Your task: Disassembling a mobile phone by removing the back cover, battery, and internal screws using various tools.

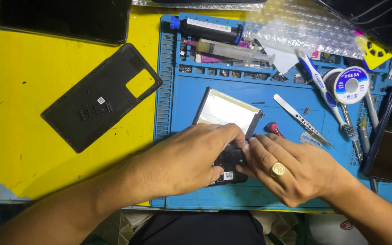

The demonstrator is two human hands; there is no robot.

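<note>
Your left hand (184, 161) and right hand (291, 168) meet over the opened phone (227, 136) on the blue repair mat (178, 104). Left fingers close around the lower end of the phone; right fingertips press narrow on the dark part there. Back cover (100, 97) is already off and lies left of the mat on the yellow table (23, 90). I judge the inside work is in progress, closing not yet done. Beyond the phone, tweezers (302, 120), solder spool (351, 85), toothbrush (320, 84) and syringe (234, 50). Your hands hide the lower half of the phone, so the part touched is unclear.
</note>
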